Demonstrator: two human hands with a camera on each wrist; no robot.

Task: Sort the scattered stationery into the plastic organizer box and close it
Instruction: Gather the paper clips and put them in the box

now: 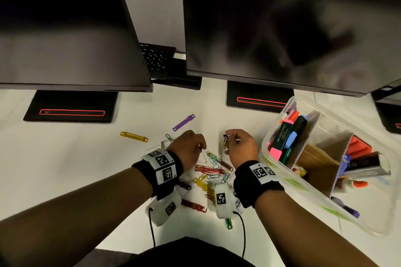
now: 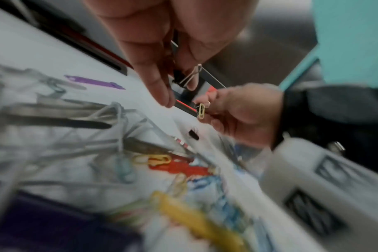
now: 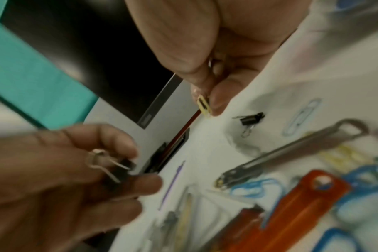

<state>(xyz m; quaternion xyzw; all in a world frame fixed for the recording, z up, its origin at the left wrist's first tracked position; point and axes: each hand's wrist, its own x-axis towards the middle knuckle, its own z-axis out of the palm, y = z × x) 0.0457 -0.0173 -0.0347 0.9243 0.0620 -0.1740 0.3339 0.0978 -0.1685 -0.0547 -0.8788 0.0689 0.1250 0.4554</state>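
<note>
My left hand point(image 1: 200, 147) pinches a small black binder clip point(image 2: 183, 78) with silver handles just above the white desk. The same binder clip point(image 3: 119, 168) shows in the right wrist view. My right hand point(image 1: 226, 139) pinches a yellow paper clip point(image 3: 204, 104) between thumb and forefinger, with something small and dark beside it. The two hands are close together over a heap of coloured paper clips point(image 1: 213, 172). Another black binder clip point(image 3: 251, 117) lies loose on the desk. The clear plastic organizer box point(image 1: 265, 149) stands open to the right, holding highlighters point(image 1: 284, 136) between cardboard dividers.
A purple fastener strip point(image 1: 184, 122), a yellow one point(image 1: 134, 136) and a red one point(image 1: 193, 205) lie around the heap. Two dark monitors point(image 1: 271, 28) on black stands overhang the back of the desk. Bare white desk point(image 1: 65, 158) lies to the left.
</note>
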